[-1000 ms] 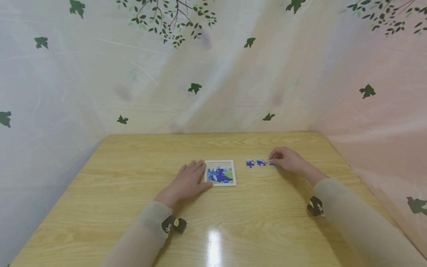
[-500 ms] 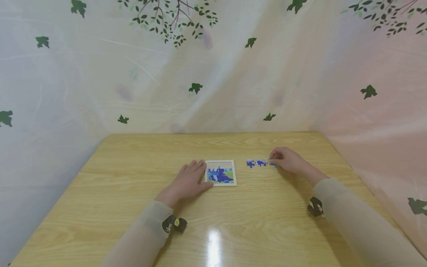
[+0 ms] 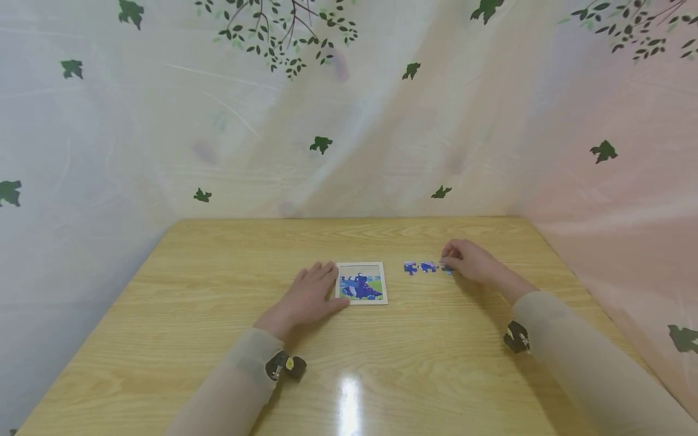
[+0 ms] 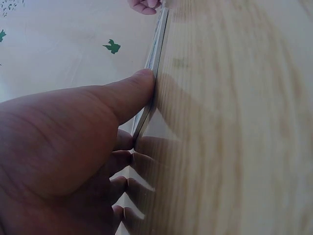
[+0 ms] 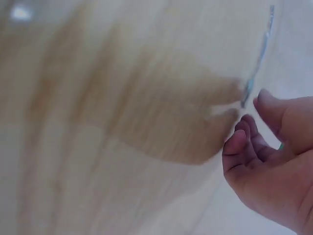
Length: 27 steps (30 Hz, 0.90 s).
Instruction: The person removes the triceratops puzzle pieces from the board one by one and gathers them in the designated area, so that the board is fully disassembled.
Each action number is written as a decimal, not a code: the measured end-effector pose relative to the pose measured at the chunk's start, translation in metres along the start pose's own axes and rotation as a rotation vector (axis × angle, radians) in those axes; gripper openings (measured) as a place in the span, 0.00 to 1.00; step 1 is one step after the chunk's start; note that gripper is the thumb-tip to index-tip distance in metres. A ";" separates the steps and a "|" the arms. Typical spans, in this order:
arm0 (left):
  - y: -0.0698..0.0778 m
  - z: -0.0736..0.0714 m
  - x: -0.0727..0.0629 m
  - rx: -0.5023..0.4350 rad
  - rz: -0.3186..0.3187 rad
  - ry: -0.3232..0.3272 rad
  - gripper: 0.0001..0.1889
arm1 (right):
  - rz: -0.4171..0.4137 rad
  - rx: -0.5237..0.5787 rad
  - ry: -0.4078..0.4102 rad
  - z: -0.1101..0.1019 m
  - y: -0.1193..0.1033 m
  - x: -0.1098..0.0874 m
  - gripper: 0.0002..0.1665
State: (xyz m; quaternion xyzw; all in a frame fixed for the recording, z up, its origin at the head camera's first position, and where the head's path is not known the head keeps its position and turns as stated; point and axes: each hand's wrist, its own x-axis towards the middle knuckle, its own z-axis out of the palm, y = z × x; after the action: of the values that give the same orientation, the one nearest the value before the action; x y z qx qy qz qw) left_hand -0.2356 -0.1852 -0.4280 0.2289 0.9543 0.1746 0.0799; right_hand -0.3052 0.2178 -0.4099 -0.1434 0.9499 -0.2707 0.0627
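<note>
In the head view, a white-framed tray puzzle shows a blue dinosaur picture, with a bare grey strip along its top. My left hand lies against its left side, fingers extended; the thumb touches the frame's near left corner. To the right, blue puzzle pieces lie in a row: a left piece, a middle piece and a right piece. My right hand is over the right piece, partly covering it. In the right wrist view, its thumb and bent fingers stand apart beside the piece.
The wooden table reflects a bright light near its front. A pale curtain with printed leaves and birds hangs behind and at both sides. Both sleeved wrists wear small black cameras.
My right fingertips have lifted slightly off the right puzzle piece, which shows a little more now. My left hand has stayed at the frame. The head view has shifted a little.
</note>
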 end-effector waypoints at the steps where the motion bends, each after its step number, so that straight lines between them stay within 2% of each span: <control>1: 0.000 0.000 0.000 -0.001 0.000 -0.001 0.46 | 0.002 -0.018 0.011 0.000 -0.003 0.001 0.09; 5: 0.001 0.000 0.000 -0.004 -0.001 -0.003 0.46 | 0.001 -0.060 0.063 0.000 -0.023 0.003 0.12; 9: 0.001 -0.001 0.000 -0.002 -0.002 -0.002 0.47 | -0.045 -0.021 0.092 0.007 -0.050 0.009 0.12; 19: 0.002 -0.001 0.001 -0.002 0.002 0.005 0.46 | -0.088 0.112 0.065 0.037 -0.105 0.021 0.14; 27: 0.001 0.001 0.002 0.007 -0.013 0.000 0.46 | -0.108 0.180 0.031 0.057 -0.132 0.029 0.13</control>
State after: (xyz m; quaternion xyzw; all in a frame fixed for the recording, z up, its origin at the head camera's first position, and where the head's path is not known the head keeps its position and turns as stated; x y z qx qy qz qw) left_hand -0.2368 -0.1833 -0.4283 0.2231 0.9564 0.1706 0.0802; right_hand -0.2903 0.0734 -0.3894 -0.1842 0.9134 -0.3600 0.0458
